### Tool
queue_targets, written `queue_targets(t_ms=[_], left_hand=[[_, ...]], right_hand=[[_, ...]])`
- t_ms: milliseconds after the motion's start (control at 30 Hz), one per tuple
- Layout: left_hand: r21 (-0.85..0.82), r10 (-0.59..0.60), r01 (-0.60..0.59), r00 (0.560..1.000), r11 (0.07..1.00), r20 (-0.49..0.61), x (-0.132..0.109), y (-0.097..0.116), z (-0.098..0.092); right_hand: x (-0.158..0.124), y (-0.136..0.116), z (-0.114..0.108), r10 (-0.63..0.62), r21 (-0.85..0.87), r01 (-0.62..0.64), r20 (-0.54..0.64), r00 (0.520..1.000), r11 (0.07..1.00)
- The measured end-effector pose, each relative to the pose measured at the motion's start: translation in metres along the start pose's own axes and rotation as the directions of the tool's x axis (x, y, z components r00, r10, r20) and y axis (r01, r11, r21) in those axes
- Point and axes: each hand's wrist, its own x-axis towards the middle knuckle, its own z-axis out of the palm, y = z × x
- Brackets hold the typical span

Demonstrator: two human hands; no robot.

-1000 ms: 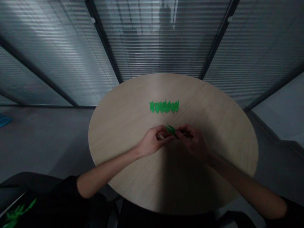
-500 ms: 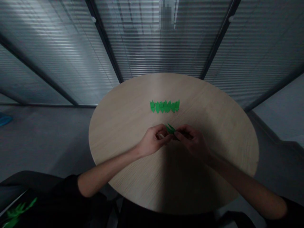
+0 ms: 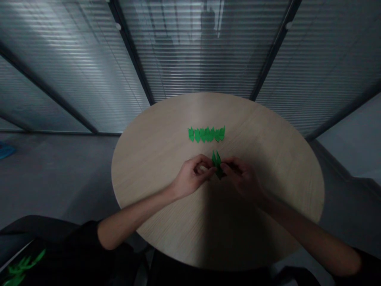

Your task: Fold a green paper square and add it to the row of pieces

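Between my fingertips stands a small green leaf-like piece (image 3: 216,159) with two pointed tips directed away from me. My left hand (image 3: 196,172) pinches it from the left, thumb and forefinger closed on its edge. From the other side my right hand (image 3: 242,176) grips it the same way, partly in shadow. The lower end of the piece shows dark between the hands. Just beyond them lies a row of several similar green pieces (image 3: 206,134), set side by side on the round wooden table (image 3: 154,159).
More green pieces (image 3: 22,268) lie on a dark surface at the lower left. Glass panels with blinds (image 3: 202,59) stand behind the table's far edge. A blue object (image 3: 6,150) rests on the floor at far left.
The green piece has turned in my fingers: its tips pointed up and left before, and now point nearly straight away from me. Both hands have barely moved, and the row is unchanged.
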Motion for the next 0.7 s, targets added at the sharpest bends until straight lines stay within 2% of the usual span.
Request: queue_targets(t_ms=[100,300,700], left_hand=[[0.055,0.015,-0.015,1.0,0.998,0.004,-0.0015,0.0017,-0.0004],[0.069,0.03,-0.025,0.997,0.997,-0.066,-0.0015,0.0013,0.0],[-0.16,-0.024,0.011,0.996,0.987,-0.082,0.001,0.0006,0.0033]], right_hand=[[-0.0004,0.001,0.0008,-0.027,-0.026,0.027,-0.025,0.999,0.999],[-0.0012,0.001,0.0012,-0.035,-0.046,0.036,0.026,0.999,0.998],[-0.0019,0.0024,0.0005,-0.01,-0.095,0.017,0.071,0.997,0.995]])
